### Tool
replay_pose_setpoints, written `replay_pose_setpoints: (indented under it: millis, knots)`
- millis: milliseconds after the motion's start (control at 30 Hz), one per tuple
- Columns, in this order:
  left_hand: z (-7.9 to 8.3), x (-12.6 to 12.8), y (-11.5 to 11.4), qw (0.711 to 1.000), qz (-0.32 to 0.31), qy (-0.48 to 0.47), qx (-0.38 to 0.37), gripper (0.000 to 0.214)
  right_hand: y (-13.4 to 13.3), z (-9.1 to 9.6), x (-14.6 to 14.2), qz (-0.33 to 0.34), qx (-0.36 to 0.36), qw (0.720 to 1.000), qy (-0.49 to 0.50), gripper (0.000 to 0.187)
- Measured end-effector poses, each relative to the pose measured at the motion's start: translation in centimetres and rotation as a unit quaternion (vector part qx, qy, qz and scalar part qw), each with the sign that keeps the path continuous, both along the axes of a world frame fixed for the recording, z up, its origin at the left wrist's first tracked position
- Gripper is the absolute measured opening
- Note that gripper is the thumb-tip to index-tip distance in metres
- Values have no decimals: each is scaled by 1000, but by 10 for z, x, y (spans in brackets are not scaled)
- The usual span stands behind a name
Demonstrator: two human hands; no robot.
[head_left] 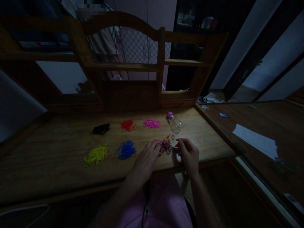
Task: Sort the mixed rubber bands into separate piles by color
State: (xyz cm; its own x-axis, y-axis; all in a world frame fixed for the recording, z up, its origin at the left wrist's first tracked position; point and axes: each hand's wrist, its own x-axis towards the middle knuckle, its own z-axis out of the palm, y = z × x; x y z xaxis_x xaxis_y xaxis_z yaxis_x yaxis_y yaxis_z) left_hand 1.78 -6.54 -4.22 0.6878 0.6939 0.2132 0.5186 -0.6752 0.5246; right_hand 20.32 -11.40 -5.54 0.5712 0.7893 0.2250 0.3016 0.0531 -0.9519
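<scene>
My left hand (150, 152) has its fingers closed at the edge of a small tangled pile of mixed rubber bands (166, 145), in red, yellow, blue and pink. To the right of that pile is my right hand (189, 154), fingers bent and fingertips apart, with nothing visible between them. A single dark rubber band (173, 137) lies on the wood just past its fingertips. Sorted by colour, further bands form separate piles: black (101, 129), red (127, 125), pink (152, 123), yellow (96, 155) and blue (126, 149).
A clear bulb-shaped bottle (176, 124) with a pink cap lies behind my right hand. The wooden desk (59, 136) backs onto a wooden shelf unit (130, 66). On the brown surface at the right are white paper (255, 139) and a blue card (223, 115).
</scene>
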Motion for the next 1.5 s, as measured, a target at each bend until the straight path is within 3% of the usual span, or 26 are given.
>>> replay_pose_setpoints:
  millis: [133,267,400,467,533,667,833,967,1133,1233,1333,1433,1500]
  knots:
    - [6,0,-2,1000,-14,3,10,25,1,-2,2,-2,-1,1000,0,31]
    - [20,-5,-6,996,21,-66,-58,17,-1,4,0,13,11,1000,-10,29]
    - [27,-16,-11,972,82,-154,-158,16,-12,19,-21,146,10,989,-16,21]
    - [25,-23,-13,956,89,-185,-210,17,-17,25,-36,221,14,975,-24,21]
    - [21,-28,-15,940,87,-217,-249,18,-20,29,-51,254,37,965,-45,21]
    - [17,-34,-18,901,123,-287,-301,16,-18,28,-66,228,61,969,-73,14]
    - [18,-42,-21,856,160,-347,-347,20,-10,23,-69,226,-10,974,-4,9]
    - [21,-54,-25,863,179,-324,-344,25,-6,23,-72,246,-66,966,52,14]
    - [34,-74,-26,906,201,-248,-278,19,-4,25,-75,259,-79,961,56,14]
    - [46,-88,1,942,206,-177,-195,18,-3,25,-76,241,-68,967,47,15]
    - [53,-100,57,981,165,-83,-65,22,-2,25,-77,222,-43,974,16,15]
    - [52,-103,119,990,126,29,51,24,-2,26,-81,216,-29,976,8,16]
    - [49,-101,148,990,115,47,73,22,-2,27,-84,215,-36,976,29,18]
